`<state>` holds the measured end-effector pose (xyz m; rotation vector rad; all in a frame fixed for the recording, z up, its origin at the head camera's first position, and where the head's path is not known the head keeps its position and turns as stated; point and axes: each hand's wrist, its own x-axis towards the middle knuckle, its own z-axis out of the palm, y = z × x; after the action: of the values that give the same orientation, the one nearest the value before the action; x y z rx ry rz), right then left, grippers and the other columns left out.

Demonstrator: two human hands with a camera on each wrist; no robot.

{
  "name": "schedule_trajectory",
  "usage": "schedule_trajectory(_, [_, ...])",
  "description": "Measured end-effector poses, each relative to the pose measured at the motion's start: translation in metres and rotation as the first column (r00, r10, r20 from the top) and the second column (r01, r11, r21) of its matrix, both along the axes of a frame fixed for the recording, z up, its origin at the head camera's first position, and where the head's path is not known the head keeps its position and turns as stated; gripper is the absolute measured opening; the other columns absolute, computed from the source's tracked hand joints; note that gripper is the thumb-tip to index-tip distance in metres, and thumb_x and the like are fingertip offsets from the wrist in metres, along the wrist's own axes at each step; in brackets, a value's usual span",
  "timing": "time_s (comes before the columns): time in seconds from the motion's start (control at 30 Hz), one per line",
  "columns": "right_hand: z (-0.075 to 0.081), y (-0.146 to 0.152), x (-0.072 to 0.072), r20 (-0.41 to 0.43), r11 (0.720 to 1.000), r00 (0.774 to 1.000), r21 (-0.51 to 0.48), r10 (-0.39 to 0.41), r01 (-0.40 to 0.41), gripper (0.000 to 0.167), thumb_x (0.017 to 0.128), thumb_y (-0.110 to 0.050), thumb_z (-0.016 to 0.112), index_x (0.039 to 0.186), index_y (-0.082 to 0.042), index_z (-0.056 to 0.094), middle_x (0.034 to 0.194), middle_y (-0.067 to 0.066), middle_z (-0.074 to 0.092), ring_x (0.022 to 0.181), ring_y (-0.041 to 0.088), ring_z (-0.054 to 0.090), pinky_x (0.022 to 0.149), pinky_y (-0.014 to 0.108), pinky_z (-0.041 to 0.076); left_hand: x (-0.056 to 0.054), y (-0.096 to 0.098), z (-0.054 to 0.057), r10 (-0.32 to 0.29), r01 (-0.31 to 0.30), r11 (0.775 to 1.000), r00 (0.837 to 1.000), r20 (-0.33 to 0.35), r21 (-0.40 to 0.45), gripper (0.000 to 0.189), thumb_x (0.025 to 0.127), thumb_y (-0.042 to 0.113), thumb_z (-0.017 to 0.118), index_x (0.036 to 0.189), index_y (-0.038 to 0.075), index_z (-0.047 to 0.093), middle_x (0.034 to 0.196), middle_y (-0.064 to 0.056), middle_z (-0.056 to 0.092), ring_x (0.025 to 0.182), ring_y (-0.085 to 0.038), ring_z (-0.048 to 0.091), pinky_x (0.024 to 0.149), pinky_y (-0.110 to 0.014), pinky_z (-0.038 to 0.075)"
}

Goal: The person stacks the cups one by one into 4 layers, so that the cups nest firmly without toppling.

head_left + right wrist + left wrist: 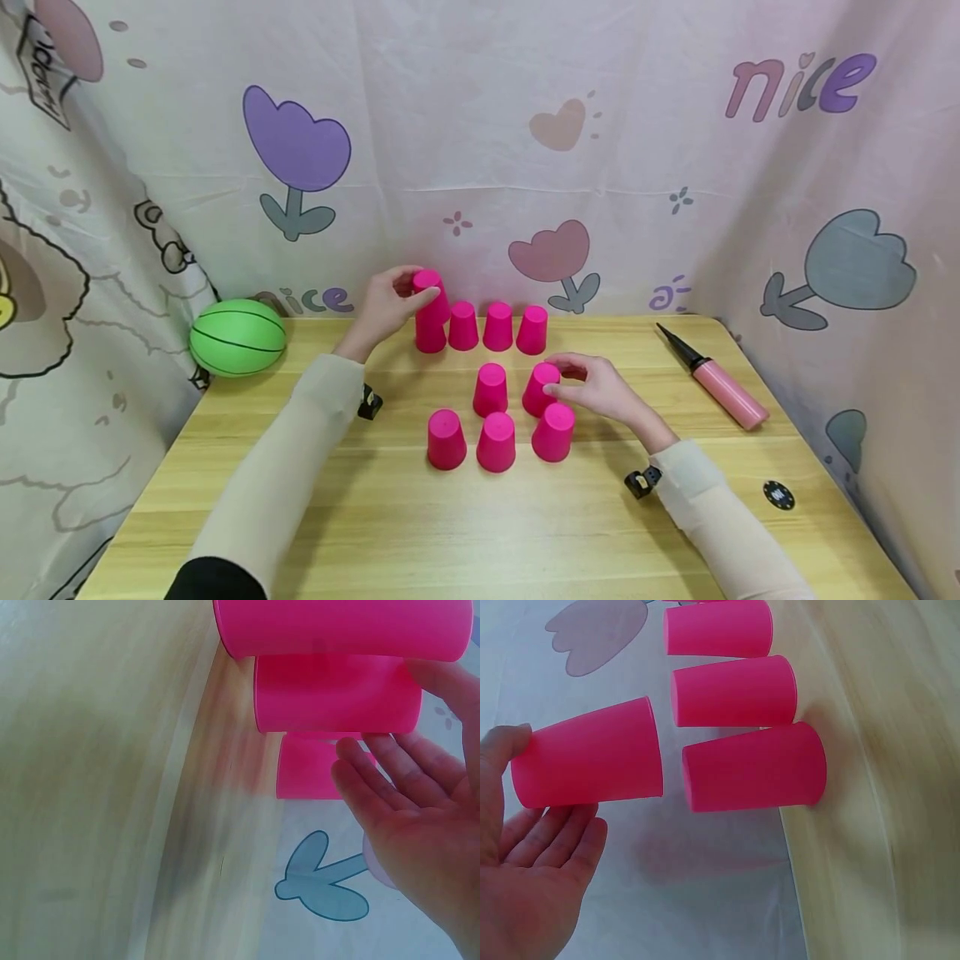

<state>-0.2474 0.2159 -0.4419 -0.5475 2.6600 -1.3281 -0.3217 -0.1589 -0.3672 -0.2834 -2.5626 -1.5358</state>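
Observation:
My left hand [385, 310] grips an upside-down pink cup [592, 757], thumb on one side and fingers on the other. It hovers just over the leftmost cup [430, 337] of a back row of pink cups; the left wrist view shows a narrow gap between the two. Around another upside-down cup [536, 392] in the middle row, my right hand [600, 389] has its thumb and curled fingers; that cup appears to stand on the table. Beside it is a second middle-row cup [491, 390]. Nearer me, three cups stand in a front row, the middle one [496, 443] among them.
A green ball [237, 338] sits at the table's back left corner. On the right lie a pink hand pump [727, 392] with a black nozzle and a black round chip [778, 495]. A printed curtain [450, 108] hangs directly behind the wooden table [465, 533].

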Motion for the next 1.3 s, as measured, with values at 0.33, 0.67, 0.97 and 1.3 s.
schedule_trajectory(0.33, [0.0,0.001,0.0,0.007,1.0,1.0,0.001,-0.002,0.002,0.053,0.09,-0.031,0.084,0.138,-0.014,0.067,0.132,0.006,0.072,0.124,0.028,0.067,0.109,0.051,0.055,-0.014,0.012,0.0,0.033,-0.033,0.999,0.999,0.028,0.008,0.055,0.097,0.028,0.078,0.144,0.006,0.059,0.132,-0.017,0.067,0.117,-0.033,0.062,0.099,-0.044,0.059])
schedule_trajectory(0.67, [0.0,0.001,0.0,0.009,1.0,1.0,0.003,-0.006,0.006,0.053,0.09,-0.032,0.084,0.137,-0.014,0.067,0.132,0.005,0.072,0.124,0.028,0.067,0.108,0.05,0.055,-0.024,0.018,-0.006,0.033,-0.034,0.999,0.997,0.069,0.014,0.055,0.098,0.026,0.077,0.144,0.004,0.058,0.133,-0.018,0.066,0.117,-0.035,0.062,0.1,-0.047,0.059])
schedule_trajectory(0.97, [-0.001,-0.001,0.0,0.013,1.0,1.0,-0.003,-0.002,0.002,0.053,0.09,-0.031,0.084,0.138,-0.014,0.067,0.132,0.005,0.072,0.124,0.028,0.067,0.109,0.053,0.054,-0.028,0.018,-0.008,0.045,-0.045,0.999,0.997,0.068,-0.009,0.057,0.097,0.029,0.077,0.146,0.006,0.058,0.137,-0.017,0.066,0.12,-0.034,0.062,0.102,-0.046,0.059])
schedule_trajectory(1.3, [0.0,-0.001,0.0,0.002,1.0,1.0,0.012,0.004,-0.004,0.054,0.09,-0.029,0.084,0.138,-0.012,0.066,0.132,0.007,0.072,0.125,0.03,0.066,0.11,0.053,0.053,-0.027,0.018,-0.005,0.05,-0.046,0.997,0.996,0.076,-0.057,0.062,0.096,0.033,0.078,0.149,0.009,0.056,0.14,-0.015,0.064,0.123,-0.034,0.062,0.105,-0.046,0.058])
